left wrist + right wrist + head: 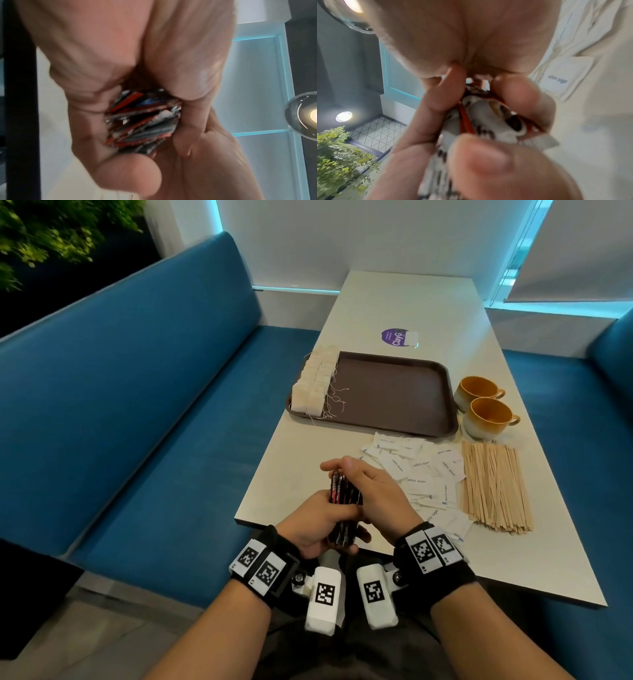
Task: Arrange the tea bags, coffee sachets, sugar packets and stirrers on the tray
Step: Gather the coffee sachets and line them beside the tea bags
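Observation:
Both hands hold one bundle of red, black and silver coffee sachets (343,497) above the near table edge. My left hand (320,525) grips the bundle (142,120) from below. My right hand (373,491) curls over its top, fingers around the sachets (489,121). A brown tray (394,395) lies farther back. Tea bags (315,385) sit in rows along its left side, strings trailing. White sugar packets (418,474) lie scattered in front of the tray. A pile of wooden stirrers (493,484) lies to their right.
Two orange-lined cups (483,405) stand right of the tray. A purple round sticker (397,337) lies behind it. Blue bench seats (144,419) run along both sides of the white table (404,299). A plant (44,231) is at far left.

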Available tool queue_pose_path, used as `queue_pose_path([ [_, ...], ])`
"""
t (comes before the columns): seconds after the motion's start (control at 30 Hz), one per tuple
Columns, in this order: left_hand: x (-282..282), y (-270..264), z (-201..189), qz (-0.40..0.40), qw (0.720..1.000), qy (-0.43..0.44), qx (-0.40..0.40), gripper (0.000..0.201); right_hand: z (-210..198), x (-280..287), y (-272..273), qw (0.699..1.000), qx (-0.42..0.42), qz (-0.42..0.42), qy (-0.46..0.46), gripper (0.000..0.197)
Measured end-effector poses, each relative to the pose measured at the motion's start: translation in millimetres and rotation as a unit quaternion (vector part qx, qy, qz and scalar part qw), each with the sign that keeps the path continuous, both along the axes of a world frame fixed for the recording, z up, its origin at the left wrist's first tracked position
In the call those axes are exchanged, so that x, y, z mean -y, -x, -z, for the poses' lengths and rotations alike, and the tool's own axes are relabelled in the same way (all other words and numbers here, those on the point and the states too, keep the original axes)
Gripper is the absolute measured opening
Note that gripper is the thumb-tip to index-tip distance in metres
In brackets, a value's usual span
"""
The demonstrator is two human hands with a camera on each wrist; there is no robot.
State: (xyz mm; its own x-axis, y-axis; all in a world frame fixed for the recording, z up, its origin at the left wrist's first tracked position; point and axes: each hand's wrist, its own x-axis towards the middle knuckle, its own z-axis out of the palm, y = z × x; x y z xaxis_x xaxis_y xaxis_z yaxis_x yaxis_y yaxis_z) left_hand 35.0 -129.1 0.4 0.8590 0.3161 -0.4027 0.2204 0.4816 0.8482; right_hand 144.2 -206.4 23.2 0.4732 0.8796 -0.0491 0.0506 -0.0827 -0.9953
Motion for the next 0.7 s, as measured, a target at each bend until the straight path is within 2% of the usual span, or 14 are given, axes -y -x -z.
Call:
queue_pose_path([
  [0.1, -1.5, 0.2, -5.1, -0.004, 0.999, 0.023, 0.021, 0.021, -3.4, -1.2, -3.6, 0.999, -0.045, -0.001, 0.01, 0.04],
  [0.23, -10.8, 3.3, -8.2, -0.057, 0.993, 0.08, 0.071, 0.031, -0.8, -3.2, -15.5, 0.992, -0.119, 0.026, -0.014, 0.032],
  [0.37, -24.3, 6.1, -12.3, -0.122, 0.984, 0.101, 0.079, 0.024, 4.5, -1.6, -30.2, 0.994, -0.088, 0.068, -0.001, 0.022],
  [0.47, -29.3, 3.5, -13.6, -0.151, 0.981, 0.098, 0.078, 0.035, 7.1, 0.4, -32.0, 0.996, -0.078, 0.039, 0.015, 0.014],
  [0.6, -33.6, -2.3, -16.5, -0.163, 0.982, 0.073, 0.055, 0.042, 10.0, 1.0, -29.5, 0.998, -0.052, 0.017, 0.027, 0.033],
  [0.7, -33.3, -6.4, -16.0, -0.152, 0.985, 0.058, 0.057, 0.042, 10.6, 3.6, -30.0, 0.998, -0.041, 0.043, 0.025, 0.023],
])
